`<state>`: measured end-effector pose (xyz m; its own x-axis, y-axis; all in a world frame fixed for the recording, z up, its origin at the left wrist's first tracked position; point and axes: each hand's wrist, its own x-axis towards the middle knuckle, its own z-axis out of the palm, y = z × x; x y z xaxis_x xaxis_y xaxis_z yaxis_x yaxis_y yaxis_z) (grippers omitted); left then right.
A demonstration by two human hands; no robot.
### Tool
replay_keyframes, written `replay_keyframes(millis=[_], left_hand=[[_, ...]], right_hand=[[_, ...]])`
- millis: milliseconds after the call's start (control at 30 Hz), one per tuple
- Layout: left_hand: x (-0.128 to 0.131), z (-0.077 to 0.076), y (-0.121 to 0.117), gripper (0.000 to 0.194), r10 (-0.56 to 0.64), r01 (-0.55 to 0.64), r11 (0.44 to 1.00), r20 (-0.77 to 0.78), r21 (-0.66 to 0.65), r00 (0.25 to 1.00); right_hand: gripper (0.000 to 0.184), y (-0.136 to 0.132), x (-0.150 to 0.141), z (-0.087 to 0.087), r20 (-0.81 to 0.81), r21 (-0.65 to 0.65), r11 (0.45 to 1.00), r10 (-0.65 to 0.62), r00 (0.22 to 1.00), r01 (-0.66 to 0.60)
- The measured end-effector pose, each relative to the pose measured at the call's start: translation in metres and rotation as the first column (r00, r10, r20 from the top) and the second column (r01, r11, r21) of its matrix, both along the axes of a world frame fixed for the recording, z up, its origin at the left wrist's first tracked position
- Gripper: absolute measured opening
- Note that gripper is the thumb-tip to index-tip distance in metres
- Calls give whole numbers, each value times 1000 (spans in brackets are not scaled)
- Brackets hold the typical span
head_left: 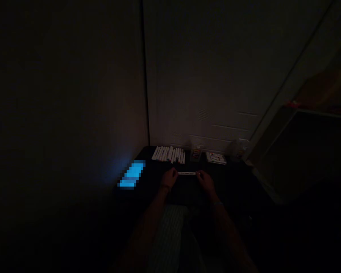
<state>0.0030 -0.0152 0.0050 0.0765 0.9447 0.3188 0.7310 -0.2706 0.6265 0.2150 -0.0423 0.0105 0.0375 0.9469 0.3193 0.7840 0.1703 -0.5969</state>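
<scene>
The left hand (169, 179) and right hand (207, 182) are holding a white marker (186, 173) by its ends over the dark tabletop (156, 191), with a row of white markers (168, 154) lying beyond.

Smooth white plastic markers (168, 154) (faintly glossy), matt black tabletop (230, 182), printed paper card (216, 158) — ribbed pale cloth (167, 235)

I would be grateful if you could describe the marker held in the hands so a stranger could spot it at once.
On the dark corner table, a row of white markers lines the back wall. In front of it, one white marker spans level between the left hand and the right hand, the only one held.
</scene>
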Motion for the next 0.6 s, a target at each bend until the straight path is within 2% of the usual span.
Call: replay_keyframes(millis=[167, 433, 600], left_hand=[[2, 4, -2, 25, -4, 3, 1000, -37, -14, 999], [0, -2, 5, 26, -10, 10, 1000, -62, 0, 998], [0, 6, 0, 24, -8, 5, 999, -78, -34, 997]], right_hand=[[33, -3, 0, 3, 39, 7, 1000, -27, 999, 27], [33, 1, 2, 1, 36, 9, 1000, -26, 999, 26], [33, -4, -1, 7, 12, -5, 999, -32, 999, 32]])
